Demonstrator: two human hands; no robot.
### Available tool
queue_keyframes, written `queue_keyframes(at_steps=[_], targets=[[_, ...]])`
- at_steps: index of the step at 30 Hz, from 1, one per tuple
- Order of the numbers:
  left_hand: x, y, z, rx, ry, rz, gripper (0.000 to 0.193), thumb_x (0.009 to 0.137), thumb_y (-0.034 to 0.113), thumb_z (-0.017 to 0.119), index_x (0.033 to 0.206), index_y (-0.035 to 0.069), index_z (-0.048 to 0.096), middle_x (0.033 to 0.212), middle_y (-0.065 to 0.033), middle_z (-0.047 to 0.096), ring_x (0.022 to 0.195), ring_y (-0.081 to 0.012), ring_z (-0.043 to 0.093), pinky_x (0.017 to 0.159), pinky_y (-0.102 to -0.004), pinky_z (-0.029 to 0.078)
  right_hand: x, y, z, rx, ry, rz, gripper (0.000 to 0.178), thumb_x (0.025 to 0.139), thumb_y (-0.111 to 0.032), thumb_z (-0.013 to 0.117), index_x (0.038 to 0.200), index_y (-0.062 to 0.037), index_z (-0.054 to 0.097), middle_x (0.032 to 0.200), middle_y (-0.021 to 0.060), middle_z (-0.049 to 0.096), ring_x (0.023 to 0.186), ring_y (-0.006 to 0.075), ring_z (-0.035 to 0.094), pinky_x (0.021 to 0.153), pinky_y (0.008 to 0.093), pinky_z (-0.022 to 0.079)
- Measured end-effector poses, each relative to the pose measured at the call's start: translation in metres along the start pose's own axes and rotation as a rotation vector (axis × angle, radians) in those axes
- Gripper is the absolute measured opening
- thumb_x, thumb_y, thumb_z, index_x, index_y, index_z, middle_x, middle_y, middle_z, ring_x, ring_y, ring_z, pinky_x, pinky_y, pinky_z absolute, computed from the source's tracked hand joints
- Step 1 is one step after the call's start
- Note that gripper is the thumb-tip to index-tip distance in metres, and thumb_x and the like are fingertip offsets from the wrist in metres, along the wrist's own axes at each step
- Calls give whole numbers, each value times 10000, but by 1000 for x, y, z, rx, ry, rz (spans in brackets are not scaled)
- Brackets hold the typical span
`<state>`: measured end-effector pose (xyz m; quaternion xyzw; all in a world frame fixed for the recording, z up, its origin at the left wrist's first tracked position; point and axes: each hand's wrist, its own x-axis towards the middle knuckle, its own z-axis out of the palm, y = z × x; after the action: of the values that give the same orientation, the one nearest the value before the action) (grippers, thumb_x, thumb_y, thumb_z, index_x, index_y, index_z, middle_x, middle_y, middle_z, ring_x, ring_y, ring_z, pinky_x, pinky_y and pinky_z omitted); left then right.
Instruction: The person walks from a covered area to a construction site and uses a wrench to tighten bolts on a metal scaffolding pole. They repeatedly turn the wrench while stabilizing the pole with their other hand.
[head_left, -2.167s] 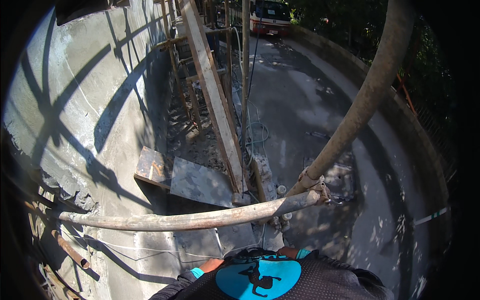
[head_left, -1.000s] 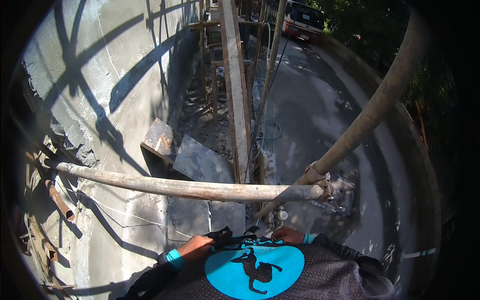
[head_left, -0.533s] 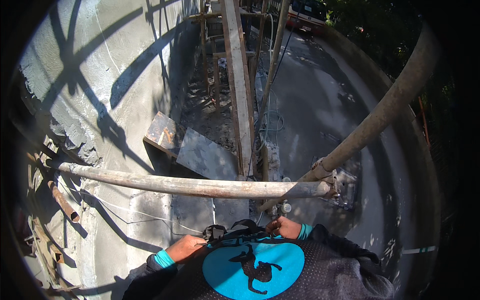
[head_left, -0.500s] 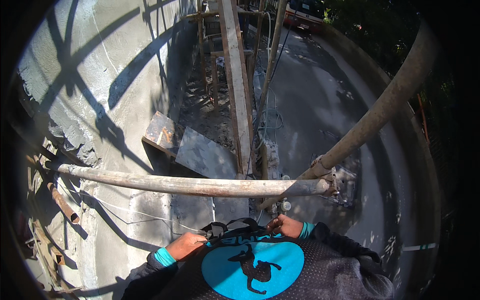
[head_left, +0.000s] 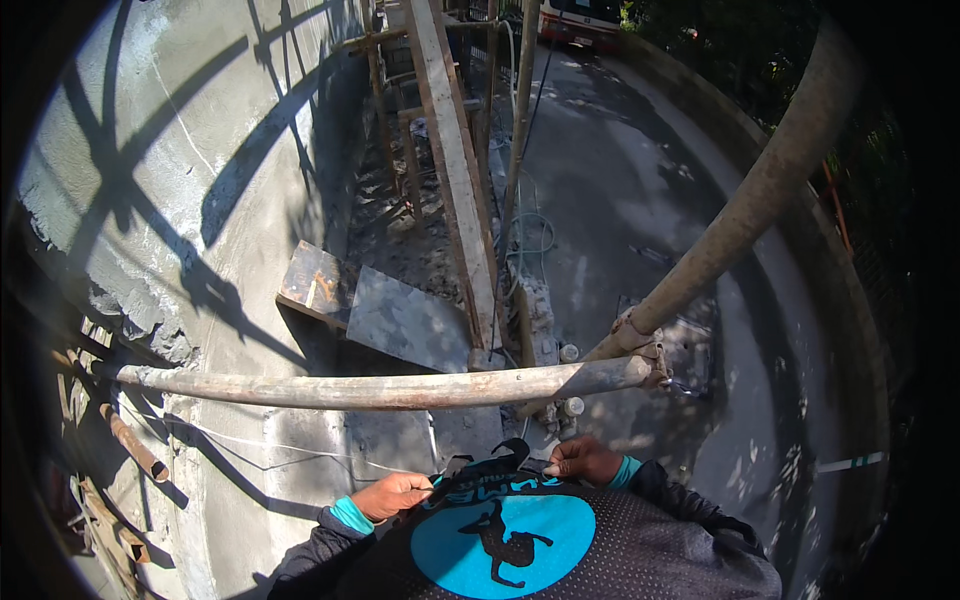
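Note:
My left hand (head_left: 392, 495) pinches the far edge of a dark shirt (head_left: 640, 520), which bears a turquoise round print with a black figure. On the other side of the lettering, my right hand (head_left: 587, 461) grips the same edge, thumb against bent fingers. Between the hands a black strap-like strip of cloth (head_left: 500, 460) is bunched up; whether it belongs to the shirt I cannot tell. Turquoise cuffs show at both wrists under dark sleeves. The fingertips are partly hidden by the cloth.
A horizontal scaffold pipe (head_left: 400, 390) crosses just beyond my hands, meeting a slanting pipe (head_left: 740, 230) at a clamp (head_left: 645, 350) on the right. Lower down lie boards (head_left: 410, 315) and a long plank (head_left: 455, 180). A plastered wall (head_left: 240, 200) rises left; a road (head_left: 600, 200) runs right.
My view has shifted slightly, so the pipe and boards sit differently in the picture. Both hands have moved a little to the right, still gripping the cloth edge; the black strip has changed shape.

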<state>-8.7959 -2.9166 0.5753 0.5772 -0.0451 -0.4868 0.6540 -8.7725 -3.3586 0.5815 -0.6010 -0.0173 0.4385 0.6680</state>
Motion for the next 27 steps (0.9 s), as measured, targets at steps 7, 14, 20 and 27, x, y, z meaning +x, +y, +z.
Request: queue_keyframes(at_steps=[7, 14, 20, 27], targets=[[20, 8, 19, 139, 152, 48, 365, 1103, 383, 630, 1039, 29, 685, 904, 40, 608, 862, -40, 517, 729, -228, 430, -16, -31, 24, -290, 36, -268, 218, 1033, -214, 706, 1069, 1, 711, 1006, 62, 703, 925, 144, 629, 803, 330, 516], [44, 3, 20, 310, 258, 44, 443, 1090, 435, 629, 1041, 3, 714, 881, -4, 653, 830, -81, 560, 732, -277, 471, -22, -32, 2, -751, -148, -296, 360, 951, -114, 695, 1287, 14, 711, 1173, 210, 753, 1079, 371, 724, 958, 476, 554], [63, -5, 8, 438, 204, 109, 434, 1092, 409, 609, 1096, -9, 723, 922, -58, 713, 809, -123, 610, 729, -315, 500, -5, -9, 6, -876, -55, -300, 332, 960, -111, 679, 1268, 13, 692, 1154, 202, 719, 995, 318, 725, 868, 439, 574], [73, 9, 4, 493, 145, 109, 373, 1106, 345, 594, 1204, 10, 726, 1026, -84, 753, 905, -144, 660, 831, -322, 534, 5, 1, 7, -878, 144, -459, 282, 871, -100, 710, 1137, -7, 712, 1069, 199, 738, 972, 403, 722, 864, 469, 588]])
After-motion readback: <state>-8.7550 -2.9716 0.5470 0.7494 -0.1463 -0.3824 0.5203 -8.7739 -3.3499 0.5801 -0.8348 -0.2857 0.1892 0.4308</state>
